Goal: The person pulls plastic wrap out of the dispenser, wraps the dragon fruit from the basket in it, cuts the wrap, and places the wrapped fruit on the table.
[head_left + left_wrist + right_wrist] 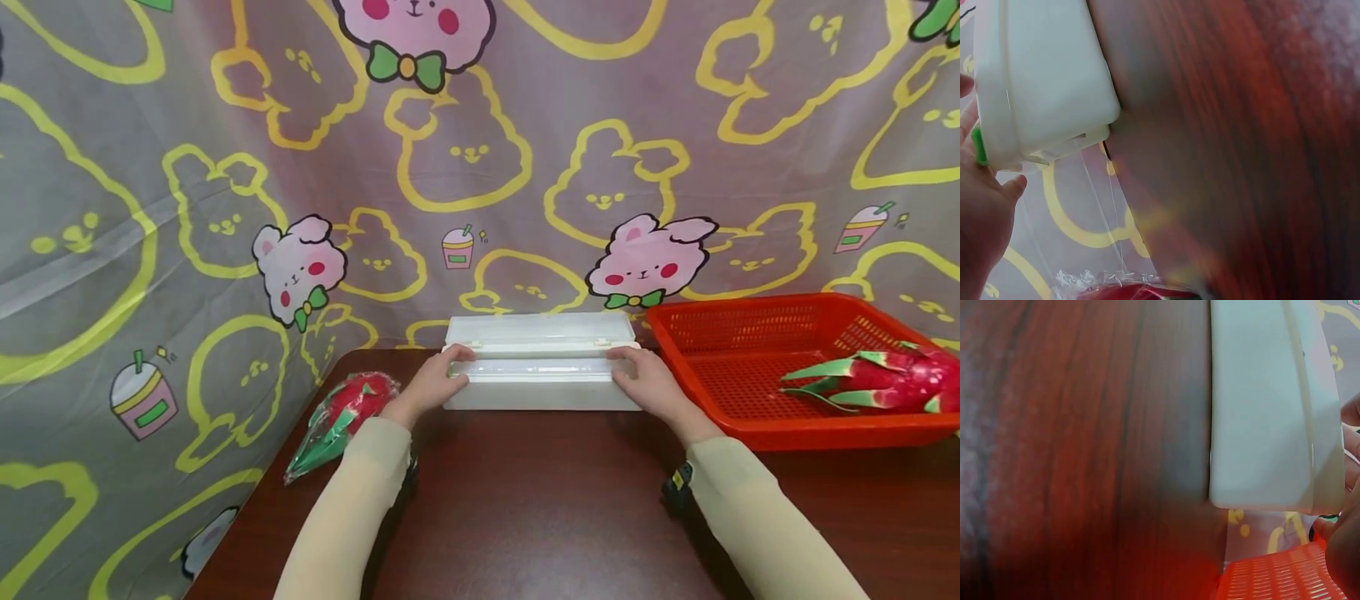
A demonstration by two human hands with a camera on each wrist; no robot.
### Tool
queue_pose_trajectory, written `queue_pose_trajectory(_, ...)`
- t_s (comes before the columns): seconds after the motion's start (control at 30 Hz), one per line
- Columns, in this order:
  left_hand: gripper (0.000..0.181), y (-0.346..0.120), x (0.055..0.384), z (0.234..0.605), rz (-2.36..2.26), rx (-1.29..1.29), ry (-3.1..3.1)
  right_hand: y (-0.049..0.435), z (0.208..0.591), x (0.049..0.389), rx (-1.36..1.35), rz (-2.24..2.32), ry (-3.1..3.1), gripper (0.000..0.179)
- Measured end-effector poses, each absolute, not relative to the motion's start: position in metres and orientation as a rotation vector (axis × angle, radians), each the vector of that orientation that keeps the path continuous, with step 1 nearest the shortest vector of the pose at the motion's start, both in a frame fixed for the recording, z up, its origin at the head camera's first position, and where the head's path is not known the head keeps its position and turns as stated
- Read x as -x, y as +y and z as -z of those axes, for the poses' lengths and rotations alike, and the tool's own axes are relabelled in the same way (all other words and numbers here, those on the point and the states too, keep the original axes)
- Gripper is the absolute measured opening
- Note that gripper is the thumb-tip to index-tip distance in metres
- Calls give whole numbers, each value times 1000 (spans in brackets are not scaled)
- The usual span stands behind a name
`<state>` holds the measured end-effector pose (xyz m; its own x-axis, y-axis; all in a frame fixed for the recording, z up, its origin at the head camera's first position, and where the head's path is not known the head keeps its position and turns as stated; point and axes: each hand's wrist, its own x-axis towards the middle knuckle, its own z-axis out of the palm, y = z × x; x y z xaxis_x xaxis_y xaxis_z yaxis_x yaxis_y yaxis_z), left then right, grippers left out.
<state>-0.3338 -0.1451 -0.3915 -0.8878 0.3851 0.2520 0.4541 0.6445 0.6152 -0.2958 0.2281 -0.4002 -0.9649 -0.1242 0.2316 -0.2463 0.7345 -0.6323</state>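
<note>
A long white cling film dispenser (pixel 540 395) lies across the far part of the table, its lid (pixel 540 328) tipped up at the back. Shiny clear film (pixel 536 367) shows in its opening. My left hand (pixel 433 382) grips the dispenser's left end, thumb low and fingers over the top. At the right end my right hand (pixel 654 383) grips it the same way. In the left wrist view a green piece (pixel 980 147) shows on the dispenser's end beside the hand. The right wrist view shows the dispenser's smooth front (pixel 1260 425), with most of the right fingers hidden behind it.
A dragon fruit (pixel 360 400) in clear plastic wrap lies left of the left forearm. To the right stands a red plastic basket (pixel 738 429) holding another dragon fruit (pixel 911 375). The dark wooden table (pixel 540 500) ends near a patterned curtain (pixel 510 192).
</note>
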Motion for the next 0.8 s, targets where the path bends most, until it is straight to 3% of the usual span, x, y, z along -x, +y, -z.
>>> queue_pose_trajectory(0.8, 18, -141, 350, 388, 1140, 612, -2779, 227, 394, 313, -220, -1184, -2801, 36)
